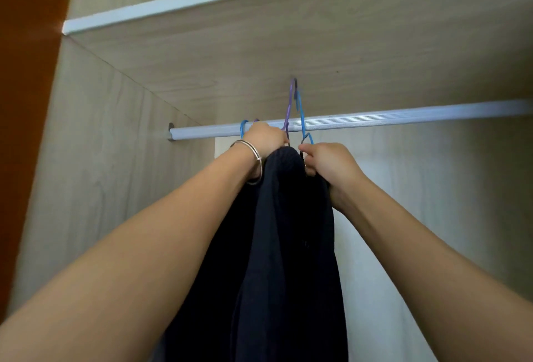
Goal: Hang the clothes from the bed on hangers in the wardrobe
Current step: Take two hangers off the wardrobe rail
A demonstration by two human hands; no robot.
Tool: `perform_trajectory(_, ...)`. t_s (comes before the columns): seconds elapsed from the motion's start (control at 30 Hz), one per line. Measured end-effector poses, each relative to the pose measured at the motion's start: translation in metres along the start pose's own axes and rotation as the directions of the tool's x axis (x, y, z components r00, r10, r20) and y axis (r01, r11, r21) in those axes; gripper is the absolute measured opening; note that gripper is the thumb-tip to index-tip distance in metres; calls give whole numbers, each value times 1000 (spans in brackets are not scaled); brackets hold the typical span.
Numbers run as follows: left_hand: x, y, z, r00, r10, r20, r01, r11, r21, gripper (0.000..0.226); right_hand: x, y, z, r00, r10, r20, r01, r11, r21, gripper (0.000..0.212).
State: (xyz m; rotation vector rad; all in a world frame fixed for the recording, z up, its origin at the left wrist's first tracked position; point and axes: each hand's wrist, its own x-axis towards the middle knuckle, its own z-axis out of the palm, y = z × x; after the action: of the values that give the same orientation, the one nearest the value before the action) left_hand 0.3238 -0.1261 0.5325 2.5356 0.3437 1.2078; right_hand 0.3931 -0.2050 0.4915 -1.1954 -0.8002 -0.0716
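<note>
Dark cloth [288, 231] hangs under rail [375, 119]. Left hand [264, 139] grip curled round purple hanger [289, 106], right hand [328, 161] pinching blue hanger [302, 114]. Hooks above rail, likely not on yet.

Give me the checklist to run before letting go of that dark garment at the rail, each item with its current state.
1. Left hand grips the top of the dark garment: ok.
2. Right hand grips the garment's top beside the blue hanger: ok.
3. Hooks of the purple hanger and the blue hanger seated over the rail: cannot tell; both rise in front of it.
4. Garment sitting on a hanger's shoulders: cannot tell; hands and cloth hide them.
5. Hooks on the rail left of the left hand kept apart from these two: cannot tell; the hand covers the gap.
</note>
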Motion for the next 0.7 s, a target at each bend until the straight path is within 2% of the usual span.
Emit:
perform_trajectory(0.07,-5,5,-1,1000,-19,-24,19,1000,-3,36,-9,-5,-8,996,-33,88,28,998,59,42)
perform_trajectory(0.13,-19,6,-2,996,-82,-45,81,996,-25,33,-21,-4,-11,984,-26,178,-3,987,161,40)
perform_trajectory(0.17,-26,0,-3,995,-97,-29,94,991,-96,29,-27,-1,-12,981,-21,194,-13,985,174,39)
perform_trajectory(0.23,-48,-19,-6,989,-147,-7,135,926,-351,17,-42,11,-10,978,-12,207,-15,992,127,38)
perform_trajectory(0.33,-87,-51,-14,968,-252,-7,221,862,-457,31,-72,40,-1,954,8,299,-27,998,61,38)
perform_trajectory(0.43,-135,-65,-19,948,-313,65,300,803,-515,19,-105,65,19,934,34,356,-59,997,58,33)
perform_trajectory(0.5,-166,-71,-24,937,-334,101,339,800,-496,20,-129,76,32,918,63,391,-98,993,71,28)
perform_trajectory(0.57,-197,-80,-31,933,-344,105,355,838,-413,23,-153,84,43,887,112,448,-167,982,86,24)
perform_trajectory(0.7,-266,-93,-55,920,-390,50,393,911,-122,24,-205,91,63,786,198,586,-318,942,108,16)
